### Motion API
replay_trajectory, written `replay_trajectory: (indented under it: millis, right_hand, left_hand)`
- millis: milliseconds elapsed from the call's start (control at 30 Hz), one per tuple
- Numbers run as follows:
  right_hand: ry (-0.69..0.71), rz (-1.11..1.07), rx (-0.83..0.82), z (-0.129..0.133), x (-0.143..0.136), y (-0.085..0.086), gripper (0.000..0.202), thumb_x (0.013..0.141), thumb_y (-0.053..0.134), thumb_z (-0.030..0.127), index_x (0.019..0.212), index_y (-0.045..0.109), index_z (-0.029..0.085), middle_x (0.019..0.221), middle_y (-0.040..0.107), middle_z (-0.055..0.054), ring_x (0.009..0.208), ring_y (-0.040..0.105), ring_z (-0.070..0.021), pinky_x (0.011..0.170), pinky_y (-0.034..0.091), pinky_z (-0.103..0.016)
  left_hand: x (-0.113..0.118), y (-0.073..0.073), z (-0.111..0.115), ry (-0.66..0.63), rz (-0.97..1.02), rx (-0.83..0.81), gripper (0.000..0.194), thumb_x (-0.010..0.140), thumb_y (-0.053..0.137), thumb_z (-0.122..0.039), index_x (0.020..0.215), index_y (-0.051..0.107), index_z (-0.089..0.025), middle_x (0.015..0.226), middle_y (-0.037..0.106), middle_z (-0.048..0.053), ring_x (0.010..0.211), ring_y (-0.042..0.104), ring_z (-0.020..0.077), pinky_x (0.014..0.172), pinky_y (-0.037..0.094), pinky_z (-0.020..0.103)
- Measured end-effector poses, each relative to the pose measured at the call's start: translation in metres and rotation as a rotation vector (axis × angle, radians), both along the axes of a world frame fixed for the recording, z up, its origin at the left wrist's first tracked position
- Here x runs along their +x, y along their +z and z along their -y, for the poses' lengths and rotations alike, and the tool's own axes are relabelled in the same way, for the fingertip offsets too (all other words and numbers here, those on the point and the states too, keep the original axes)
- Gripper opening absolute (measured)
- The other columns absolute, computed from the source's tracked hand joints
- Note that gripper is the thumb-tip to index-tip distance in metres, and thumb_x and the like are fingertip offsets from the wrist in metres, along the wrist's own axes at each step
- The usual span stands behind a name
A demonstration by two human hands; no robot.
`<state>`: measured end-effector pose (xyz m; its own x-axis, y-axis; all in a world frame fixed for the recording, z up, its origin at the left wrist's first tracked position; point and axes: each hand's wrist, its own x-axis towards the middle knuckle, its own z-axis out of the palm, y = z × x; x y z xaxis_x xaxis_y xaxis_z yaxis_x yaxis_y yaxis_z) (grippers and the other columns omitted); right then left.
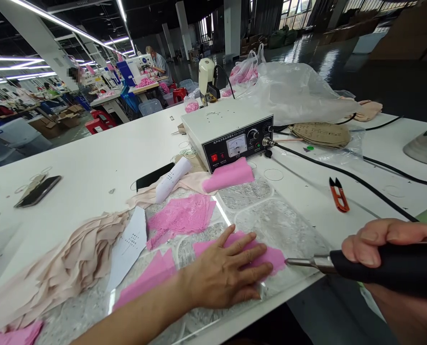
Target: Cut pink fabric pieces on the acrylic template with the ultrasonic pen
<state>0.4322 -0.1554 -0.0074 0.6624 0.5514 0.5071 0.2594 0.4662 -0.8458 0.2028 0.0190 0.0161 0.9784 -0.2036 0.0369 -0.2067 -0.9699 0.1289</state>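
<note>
My left hand (227, 270) lies flat with fingers spread on a pink fabric piece (276, 258), pressing it against a clear-topped, grey-patterned board. My right hand (389, 249) is wrapped round the black grip of an ultrasonic handpiece (350, 263). Its pointed metal tip meets the right end of that pink piece. Beyond my left hand is a pink lace piece (180, 215); another pink fabric piece (148, 278) lies partly under my left forearm. A white paper pattern (129, 239) rests beside a heap of beige fabric (80, 258).
A control box (231, 134) with a dial stands behind the board, its black cable (342, 172) crossing the table to the right. Orange thread snips (339, 195) lie near the cable. Plastic bags (288, 91) and a phone (39, 191) are also on the table. People sew farther back.
</note>
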Motion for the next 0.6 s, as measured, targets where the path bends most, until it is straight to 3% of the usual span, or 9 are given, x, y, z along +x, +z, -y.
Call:
replay_trajectory:
  millis: [100,600]
  right_hand:
    - [0.064,-0.126,0.070,-0.001,-0.002,0.002,0.027,0.094,0.040,0.042,0.088,0.059,0.024,0.074,0.042,-0.007,0.059,0.049,-0.0212,0.043,0.041,-0.037]
    - [0.085,-0.213,0.006,0.001,-0.017,0.016,0.024,0.088,0.058,0.048,0.087,0.060,0.025,0.074,0.045,-0.005,0.059,0.046,-0.0199,0.051,0.045,-0.041]
  left_hand:
    - [0.000,0.000,0.000,0.001,-0.016,0.012,0.049,0.103,0.029,-0.049,0.139,0.048,-0.020,0.149,0.044,0.007,0.143,0.032,0.0306,0.119,0.015,0.057]
    - [0.000,0.002,0.000,-0.003,-0.024,0.018,0.050,0.103,0.028,-0.048,0.140,0.046,-0.019,0.150,0.043,0.008,0.143,0.032,0.0303,0.119,0.013,0.057]
